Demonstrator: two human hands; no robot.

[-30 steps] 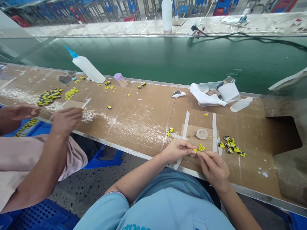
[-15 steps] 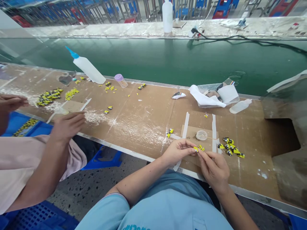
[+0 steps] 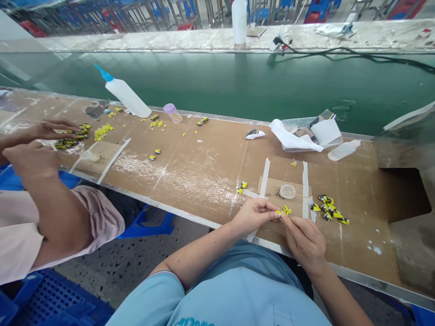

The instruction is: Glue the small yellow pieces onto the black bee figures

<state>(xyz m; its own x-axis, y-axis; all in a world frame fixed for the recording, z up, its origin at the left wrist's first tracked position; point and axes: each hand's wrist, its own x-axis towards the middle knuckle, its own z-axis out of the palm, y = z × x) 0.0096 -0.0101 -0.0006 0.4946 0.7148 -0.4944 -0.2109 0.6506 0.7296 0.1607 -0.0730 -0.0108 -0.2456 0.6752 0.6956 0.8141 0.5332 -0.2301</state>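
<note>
On the worktop (image 3: pixel 200 181), a small round dish (image 3: pixel 287 191) sat with small moulded pieces (image 3: pixel 328 209) just right of it, crumpled tissue (image 3: pixel 292 138) behind it, and a squeeze bottle (image 3: pixel 128 97) far left.

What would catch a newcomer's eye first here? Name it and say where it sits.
The person's left hand and right hand meet over a small yellow piece at the near edge of a brown workbench, with a cluster of yellow-and-black pieces to their right. Far left, a co-worker's hands reach over a similar heap. A green conveyor belt runs behind.

A green conveyor belt (image 3: pixel 217 86) behind the cardboard-topped bench (image 3: pixel 190 181), speckled terrazzo floor (image 3: pixel 112 271) below, blue stools (image 3: pixel 316 13) beyond
</note>
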